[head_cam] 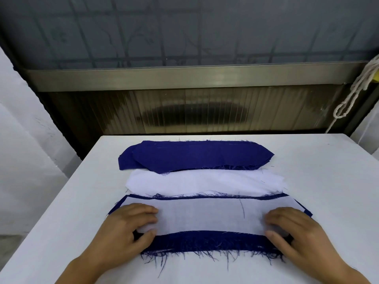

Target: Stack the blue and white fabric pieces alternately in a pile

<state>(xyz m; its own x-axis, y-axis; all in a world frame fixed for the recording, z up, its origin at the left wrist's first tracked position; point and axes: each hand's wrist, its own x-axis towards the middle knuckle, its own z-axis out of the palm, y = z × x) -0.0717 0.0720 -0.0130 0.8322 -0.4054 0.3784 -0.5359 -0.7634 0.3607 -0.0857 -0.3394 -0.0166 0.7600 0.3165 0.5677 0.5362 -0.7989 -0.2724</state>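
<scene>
A white fabric piece (211,216) lies on top of a blue fabric piece (205,241) near the table's front; the blue shows as a frayed band along the near edge and a thin rim at the far edge. My left hand (131,224) holds the white piece's left end, fingers curled on top and thumb at its near edge. My right hand (291,228) holds the right end the same way. Behind them lies a pile of white pieces (205,181), and farther back a pile of blue pieces (194,155).
All of it sits on a white table (328,181). A metal-framed window wall (184,78) stands behind the far edge, and a white rope (352,95) hangs at the right. White cloth hangs at the left.
</scene>
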